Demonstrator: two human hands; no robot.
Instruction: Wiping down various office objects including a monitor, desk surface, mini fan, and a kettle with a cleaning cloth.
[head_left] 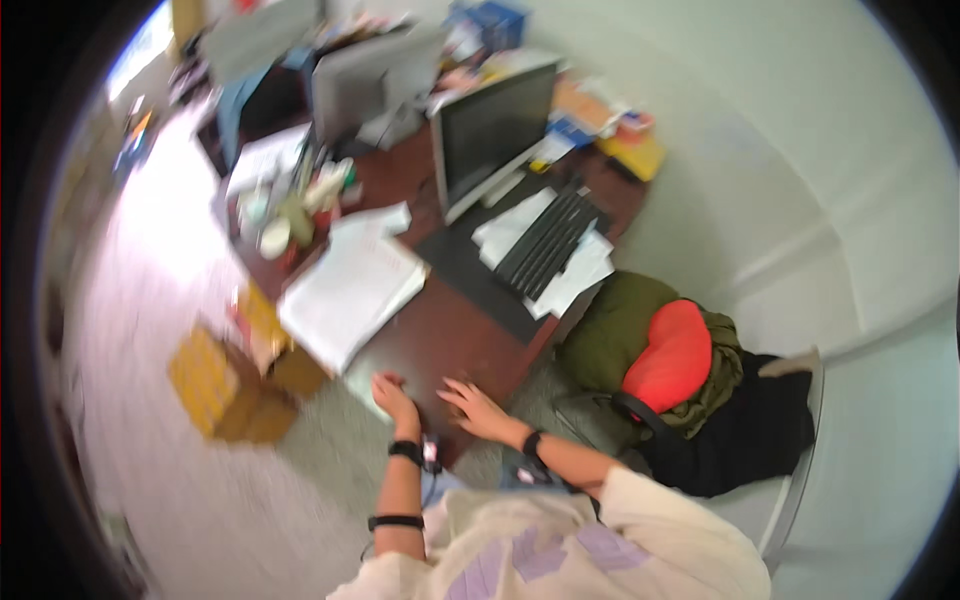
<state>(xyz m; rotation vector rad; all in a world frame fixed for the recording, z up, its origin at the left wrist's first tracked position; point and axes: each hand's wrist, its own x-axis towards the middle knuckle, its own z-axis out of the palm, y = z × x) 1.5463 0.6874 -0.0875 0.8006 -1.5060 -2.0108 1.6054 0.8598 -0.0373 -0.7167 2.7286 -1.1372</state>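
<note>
My right hand [472, 408] lies at the near edge of the dark red-brown desk [455, 345], its fingers stretched out and apart, with nothing seen in them. Just left of it, my left hand [395, 395] is at the desk's near left corner. Its fingers are blurred and partly turned away, so I cannot make out whether they are closed. A stack of white papers [350, 290] lies on the desk beyond my left hand. Black bands circle both wrists. By the left wristband is a small device [431, 455] with a light spot.
A monitor [497, 130] stands behind a black keyboard [548, 245] resting on loose sheets. Cups [275, 238] and clutter crowd the desk's left side. Cardboard boxes [215, 385] sit on the floor at left. At right are a green cushion [605, 335], a red pillow [675, 350] and black cloth [740, 435].
</note>
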